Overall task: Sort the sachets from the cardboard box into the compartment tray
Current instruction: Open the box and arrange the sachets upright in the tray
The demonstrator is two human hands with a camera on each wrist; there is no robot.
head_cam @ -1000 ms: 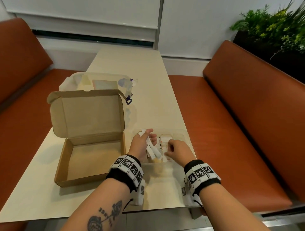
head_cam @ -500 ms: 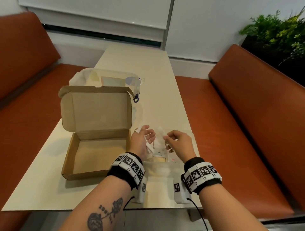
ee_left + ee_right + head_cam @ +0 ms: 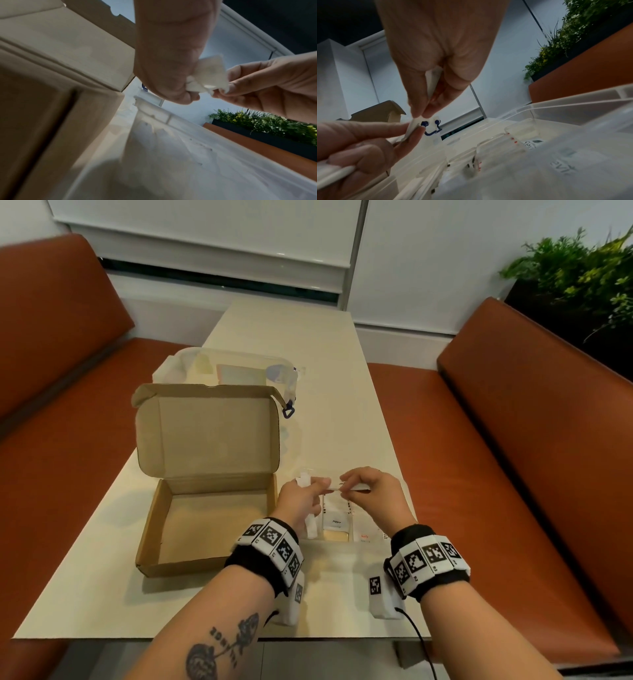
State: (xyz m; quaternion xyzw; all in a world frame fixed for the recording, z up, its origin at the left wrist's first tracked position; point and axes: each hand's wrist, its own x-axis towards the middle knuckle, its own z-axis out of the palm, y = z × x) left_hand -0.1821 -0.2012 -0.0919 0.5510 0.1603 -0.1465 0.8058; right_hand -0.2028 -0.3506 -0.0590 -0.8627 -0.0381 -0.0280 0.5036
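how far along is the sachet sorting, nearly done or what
Nearly done, by the look of it. The cardboard box shows a bare floor, and sachets already lie in the compartment tray. In hand: the left hand and right hand pinch one white sachet between them above the tray, and the left grips more. Left: placing those.

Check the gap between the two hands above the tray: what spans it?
A small white sachet spans it, pinched at one end by the left hand and at the other by the right hand, above the compartment tray. The left wrist view shows it best.
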